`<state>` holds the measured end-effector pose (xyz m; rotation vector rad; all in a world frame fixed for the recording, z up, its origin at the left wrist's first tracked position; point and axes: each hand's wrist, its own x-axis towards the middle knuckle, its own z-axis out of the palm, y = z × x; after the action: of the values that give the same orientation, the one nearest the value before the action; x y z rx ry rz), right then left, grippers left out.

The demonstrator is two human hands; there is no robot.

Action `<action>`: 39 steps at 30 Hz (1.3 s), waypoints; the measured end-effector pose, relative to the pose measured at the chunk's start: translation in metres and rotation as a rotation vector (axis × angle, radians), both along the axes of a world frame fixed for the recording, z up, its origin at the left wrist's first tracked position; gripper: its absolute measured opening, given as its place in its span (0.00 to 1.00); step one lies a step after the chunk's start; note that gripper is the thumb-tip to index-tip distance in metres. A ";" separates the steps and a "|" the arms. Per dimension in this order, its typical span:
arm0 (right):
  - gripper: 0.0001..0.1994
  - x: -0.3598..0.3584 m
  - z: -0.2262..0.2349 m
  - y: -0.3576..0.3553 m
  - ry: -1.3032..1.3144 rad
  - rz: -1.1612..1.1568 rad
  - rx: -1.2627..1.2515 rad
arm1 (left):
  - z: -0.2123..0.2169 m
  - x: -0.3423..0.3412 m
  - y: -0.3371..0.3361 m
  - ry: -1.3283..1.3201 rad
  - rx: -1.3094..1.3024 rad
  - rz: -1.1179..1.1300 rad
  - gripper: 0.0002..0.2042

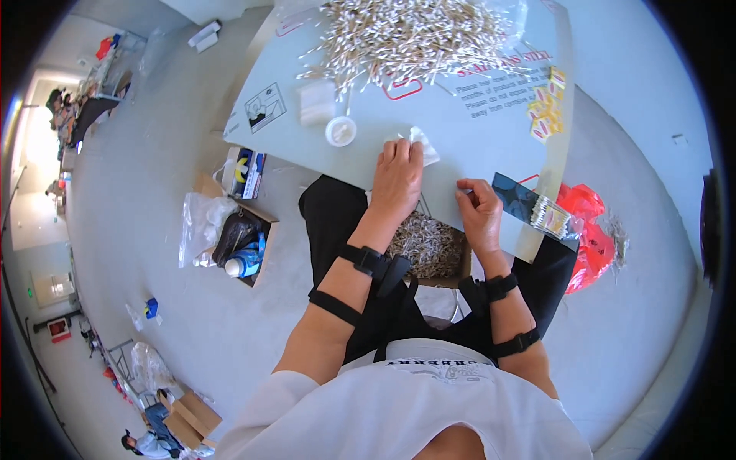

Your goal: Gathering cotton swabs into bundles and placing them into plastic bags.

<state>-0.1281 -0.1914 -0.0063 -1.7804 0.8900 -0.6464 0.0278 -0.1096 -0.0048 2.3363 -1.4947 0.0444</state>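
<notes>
Left hand [397,178], seen from the head camera, has fingers bunched at a small white translucent plastic bag [426,150] on a pale blue-grey printed tabletop [460,146], while the curled right hand [481,211] is at the near edge; whether either grips anything cannot be told. Beyond lie heaped white-tipped cotton swabs [414,38]; smooth grey flooring [253,337] surrounds the table. A round white plastic tub [329,132] holds pale contents, and a brown cardboard box [465,264] below the edge holds more swabs.
</notes>
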 end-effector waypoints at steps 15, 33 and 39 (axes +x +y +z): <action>0.03 -0.017 -0.009 -0.017 -0.058 -0.116 -0.079 | -0.028 0.080 -0.111 -0.036 -0.103 -0.073 0.24; 0.04 -0.023 -0.009 -0.019 -0.168 -0.179 0.040 | -0.021 0.017 -0.137 0.013 -0.008 -0.284 0.27; 0.05 -0.025 -0.007 -0.020 -0.203 -0.168 0.056 | -0.034 0.032 -0.200 -0.165 -0.085 -0.268 0.27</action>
<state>-0.1526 -0.2116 -0.0128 -1.5693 0.9145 -0.8847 0.0596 -0.3097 -0.0388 2.0906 -1.8358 0.2314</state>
